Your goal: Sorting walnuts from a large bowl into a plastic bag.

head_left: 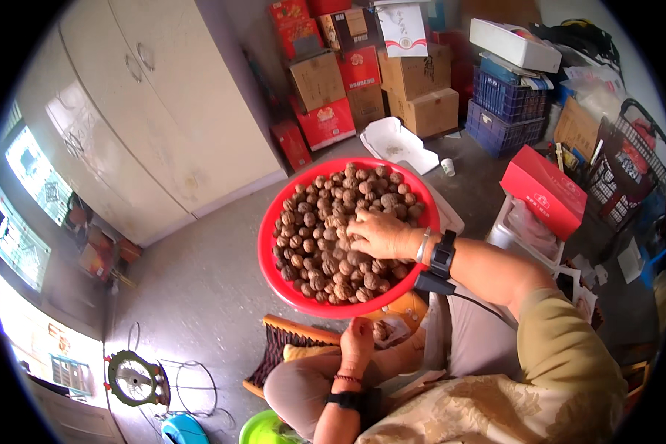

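A large red basin (265,244) is heaped with brown walnuts (314,248). My right hand (383,234) reaches in from the right, its fingers curled down around walnuts near the middle of the heap; the fingertips are partly hidden. Just below the basin's near rim, my left hand (357,342) is closed at the edge of a clear plastic bag (401,330), seemingly gripping it. At least one walnut (382,331) shows in the bag's mouth, close to the left fingers.
A wooden folding stool (296,325) stands by my knee, with a green tub (263,429) below it. Left are a round fan (135,377) and a cabinet (155,111). Stacked cartons (422,74), blue crates (507,111), a foam tray (399,144) and a red box (544,191) lie beyond.
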`<act>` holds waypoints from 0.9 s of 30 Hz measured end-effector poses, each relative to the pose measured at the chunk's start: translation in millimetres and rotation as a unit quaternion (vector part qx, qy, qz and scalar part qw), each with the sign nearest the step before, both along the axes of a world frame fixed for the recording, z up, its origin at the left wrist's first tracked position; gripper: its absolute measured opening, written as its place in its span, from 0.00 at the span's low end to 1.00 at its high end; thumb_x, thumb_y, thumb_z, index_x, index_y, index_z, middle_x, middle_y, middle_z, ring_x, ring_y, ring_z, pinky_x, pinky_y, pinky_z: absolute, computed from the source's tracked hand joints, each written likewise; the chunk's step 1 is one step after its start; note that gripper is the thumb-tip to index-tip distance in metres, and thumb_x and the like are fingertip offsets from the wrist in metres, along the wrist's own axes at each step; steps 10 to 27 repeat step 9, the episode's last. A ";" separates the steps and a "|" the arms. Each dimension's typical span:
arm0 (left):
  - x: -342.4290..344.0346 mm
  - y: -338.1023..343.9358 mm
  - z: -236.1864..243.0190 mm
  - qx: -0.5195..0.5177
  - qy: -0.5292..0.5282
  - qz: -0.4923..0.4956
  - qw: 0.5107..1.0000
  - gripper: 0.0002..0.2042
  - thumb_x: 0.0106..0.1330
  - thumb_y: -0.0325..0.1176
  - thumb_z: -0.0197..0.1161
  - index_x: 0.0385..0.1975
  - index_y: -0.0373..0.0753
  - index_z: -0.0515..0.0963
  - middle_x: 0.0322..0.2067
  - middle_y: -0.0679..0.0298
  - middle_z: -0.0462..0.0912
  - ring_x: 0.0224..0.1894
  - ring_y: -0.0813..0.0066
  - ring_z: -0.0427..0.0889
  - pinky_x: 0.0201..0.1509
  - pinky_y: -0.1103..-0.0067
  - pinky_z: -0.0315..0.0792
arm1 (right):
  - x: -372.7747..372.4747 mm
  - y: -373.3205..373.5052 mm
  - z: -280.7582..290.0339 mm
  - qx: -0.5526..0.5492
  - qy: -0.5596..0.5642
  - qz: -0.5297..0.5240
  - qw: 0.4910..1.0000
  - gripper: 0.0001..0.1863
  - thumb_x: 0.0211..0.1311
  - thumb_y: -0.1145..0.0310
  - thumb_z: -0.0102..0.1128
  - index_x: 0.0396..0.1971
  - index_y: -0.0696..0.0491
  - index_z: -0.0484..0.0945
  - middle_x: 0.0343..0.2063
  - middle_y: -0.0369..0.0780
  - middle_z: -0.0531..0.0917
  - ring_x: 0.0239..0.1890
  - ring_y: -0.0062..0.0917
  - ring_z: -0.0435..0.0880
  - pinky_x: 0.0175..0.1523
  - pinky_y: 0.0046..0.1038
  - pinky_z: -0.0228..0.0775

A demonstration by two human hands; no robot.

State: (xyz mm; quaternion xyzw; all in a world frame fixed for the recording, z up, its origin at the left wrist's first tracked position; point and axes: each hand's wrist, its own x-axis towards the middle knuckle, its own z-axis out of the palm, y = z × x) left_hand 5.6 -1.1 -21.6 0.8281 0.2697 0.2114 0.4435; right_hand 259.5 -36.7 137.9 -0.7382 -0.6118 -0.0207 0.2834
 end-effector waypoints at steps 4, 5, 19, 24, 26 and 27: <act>-1.5 -5.1 1.1 -0.048 0.037 0.017 0.998 0.05 0.66 0.33 0.60 0.34 0.39 0.80 0.27 0.51 0.83 0.32 0.50 0.84 0.36 0.66 0.77 | 23.9 3.2 -1.6 0.040 0.015 -0.034 0.999 0.12 0.59 0.56 0.64 0.32 0.49 0.81 0.35 0.45 0.80 0.42 0.43 0.82 0.47 0.42 0.75; -2.0 -4.7 -1.2 -0.054 0.048 0.015 0.997 0.06 0.66 0.34 0.60 0.34 0.40 0.80 0.28 0.51 0.83 0.33 0.50 0.85 0.38 0.65 0.77 | 31.2 2.7 -1.6 0.072 0.005 -0.071 0.995 0.11 0.59 0.57 0.64 0.30 0.49 0.81 0.34 0.44 0.80 0.42 0.42 0.81 0.46 0.42 0.75; -0.9 1.4 -3.5 -0.052 0.051 0.005 0.997 0.07 0.66 0.36 0.62 0.36 0.40 0.80 0.30 0.49 0.84 0.36 0.50 0.85 0.42 0.65 0.78 | 67.2 3.6 -7.3 -0.002 -0.044 -0.213 0.976 0.12 0.61 0.60 0.64 0.40 0.51 0.82 0.42 0.42 0.79 0.46 0.40 0.79 0.52 0.41 0.74; -0.9 1.4 -3.5 -0.052 0.051 0.005 0.997 0.07 0.66 0.36 0.62 0.36 0.40 0.80 0.30 0.49 0.84 0.36 0.50 0.85 0.42 0.65 0.78 | 67.2 3.6 -7.3 -0.002 -0.044 -0.213 0.976 0.12 0.61 0.60 0.64 0.40 0.51 0.82 0.42 0.42 0.79 0.46 0.40 0.79 0.52 0.41 0.74; -0.9 1.4 -3.5 -0.052 0.051 0.005 0.997 0.07 0.66 0.36 0.62 0.36 0.40 0.80 0.30 0.49 0.84 0.36 0.50 0.85 0.42 0.65 0.78 | 67.2 3.6 -7.3 -0.002 -0.044 -0.213 0.976 0.12 0.61 0.60 0.64 0.40 0.51 0.82 0.42 0.42 0.79 0.46 0.40 0.79 0.52 0.41 0.74; -0.9 1.4 -3.5 -0.052 0.051 0.005 0.997 0.07 0.66 0.36 0.62 0.36 0.40 0.80 0.30 0.49 0.84 0.36 0.50 0.85 0.42 0.65 0.78 | 67.2 3.6 -7.3 -0.002 -0.044 -0.213 0.976 0.12 0.61 0.60 0.64 0.40 0.51 0.82 0.42 0.42 0.79 0.46 0.40 0.79 0.52 0.41 0.74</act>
